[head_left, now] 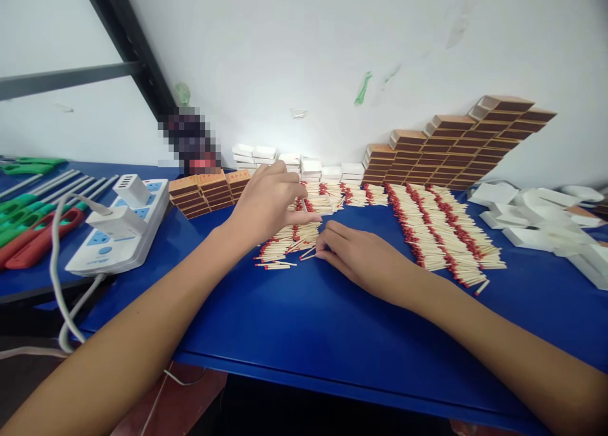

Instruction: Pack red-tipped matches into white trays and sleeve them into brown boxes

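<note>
My left hand [268, 195] is closed on the edge of a small white matchbox tray [320, 204], held tilted above a pile of matches [282, 244]. Matches seem to lie inside the tray, but the fingers hide part of it. Just to the right, my right hand [351, 253] is pinched around one or two red-tipped matches [308, 254], low over the blue table [304, 322]. Several rows of loose matches [432, 227] spread out beyond my right wrist.
Brown matchboxes are stacked in steps [456, 147] against the wall, with a smaller stack [209, 192] at left. White trays [311, 168] line the back; others [527, 211] lie jumbled at right. A power strip [118, 233] with cables and green- and red-handled tools [42, 236] occupy the left.
</note>
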Motion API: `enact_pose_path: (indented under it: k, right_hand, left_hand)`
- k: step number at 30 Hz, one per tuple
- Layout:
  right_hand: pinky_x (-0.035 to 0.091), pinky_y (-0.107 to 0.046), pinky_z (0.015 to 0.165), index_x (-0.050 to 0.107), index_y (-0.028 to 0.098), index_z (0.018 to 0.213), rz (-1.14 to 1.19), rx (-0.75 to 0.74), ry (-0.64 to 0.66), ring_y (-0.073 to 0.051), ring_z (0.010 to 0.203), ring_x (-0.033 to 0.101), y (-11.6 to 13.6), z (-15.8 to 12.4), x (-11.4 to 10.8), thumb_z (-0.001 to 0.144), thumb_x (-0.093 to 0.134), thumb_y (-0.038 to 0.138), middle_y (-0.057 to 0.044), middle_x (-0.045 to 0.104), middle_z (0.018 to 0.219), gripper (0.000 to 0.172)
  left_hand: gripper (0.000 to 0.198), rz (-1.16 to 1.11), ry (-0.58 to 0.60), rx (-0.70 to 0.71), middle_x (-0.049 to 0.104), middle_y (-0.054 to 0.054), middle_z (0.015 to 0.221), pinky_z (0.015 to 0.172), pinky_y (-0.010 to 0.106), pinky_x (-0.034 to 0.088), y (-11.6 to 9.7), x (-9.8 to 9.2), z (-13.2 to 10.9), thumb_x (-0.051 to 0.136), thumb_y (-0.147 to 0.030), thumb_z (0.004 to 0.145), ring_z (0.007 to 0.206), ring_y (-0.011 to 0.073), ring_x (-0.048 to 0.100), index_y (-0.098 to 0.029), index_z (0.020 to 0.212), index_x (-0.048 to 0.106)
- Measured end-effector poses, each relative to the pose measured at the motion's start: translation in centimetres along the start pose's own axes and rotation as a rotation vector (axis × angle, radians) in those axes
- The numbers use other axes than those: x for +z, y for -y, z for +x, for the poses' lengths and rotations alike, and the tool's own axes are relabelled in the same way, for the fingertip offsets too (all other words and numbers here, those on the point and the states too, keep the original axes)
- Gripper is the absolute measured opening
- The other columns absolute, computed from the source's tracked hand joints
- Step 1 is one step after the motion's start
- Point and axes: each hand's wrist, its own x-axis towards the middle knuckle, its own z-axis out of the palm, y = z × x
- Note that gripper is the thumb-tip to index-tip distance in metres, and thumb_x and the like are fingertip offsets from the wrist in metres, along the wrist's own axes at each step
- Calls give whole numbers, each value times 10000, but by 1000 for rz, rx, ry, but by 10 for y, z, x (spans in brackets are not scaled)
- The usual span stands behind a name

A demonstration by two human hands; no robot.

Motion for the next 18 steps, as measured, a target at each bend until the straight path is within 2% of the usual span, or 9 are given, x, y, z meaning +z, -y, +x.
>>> enact_pose_path:
  k: [6,11,18]
  right_hand:
    - [497,-321,733,628,203,1149,50,-34,-26,-198,864,670,-1,0,1,1095,511,238,-72,657,1085,133]
    - [482,-308,706,618,193,1012,61,-28,-27,-178,803,647,1,2,2,1096,515,239,-59,648,1028,140]
    - [442,-303,650,594,210,989,21,-20,-82,-179,735,611,-5,-4,-5,1078,522,216,-48,627,978,115]
  left_hand:
    - [443,1,3,1,688,61,760,773,387,351,0,-1,0,765,-603,896,829,235,505,-161,893,798]
    - [449,1,-2,9,693,68,760,764,394,348,0,0,0,780,-611,877,830,242,507,-163,875,793]
    - [452,-16,9,17,691,62,760,756,387,345,-2,3,-1,782,-615,865,825,236,506,-164,862,794]
